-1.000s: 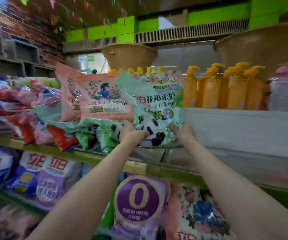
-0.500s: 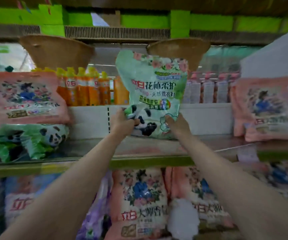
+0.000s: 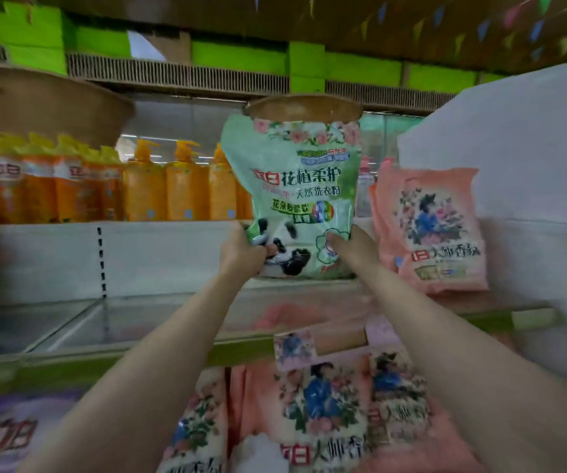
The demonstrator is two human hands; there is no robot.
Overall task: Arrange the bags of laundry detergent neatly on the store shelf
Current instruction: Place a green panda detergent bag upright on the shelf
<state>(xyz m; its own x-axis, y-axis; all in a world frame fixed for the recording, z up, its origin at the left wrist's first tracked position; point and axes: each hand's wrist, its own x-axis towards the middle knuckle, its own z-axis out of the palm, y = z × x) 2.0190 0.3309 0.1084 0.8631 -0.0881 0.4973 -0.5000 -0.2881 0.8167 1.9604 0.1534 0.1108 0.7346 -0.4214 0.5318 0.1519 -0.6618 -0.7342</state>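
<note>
A green detergent bag printed with a panda was held upright by both hands over the back part of the shelf, its bottom edge at or just above the shelf surface; contact could not be told. The left hand was curled round the bag's lower left corner, the film crumpled in its fingers. The right hand was clamped on the lower right corner, thumb laid across the front. Just beside the bag on the right, a pink detergent bag was stood upright against a white wall panel. Behind, on a raised ledge, a row of orange pump bottles was lined up. On the tier beneath, more pink bags were stacked, with a purple bag at the left.
</note>
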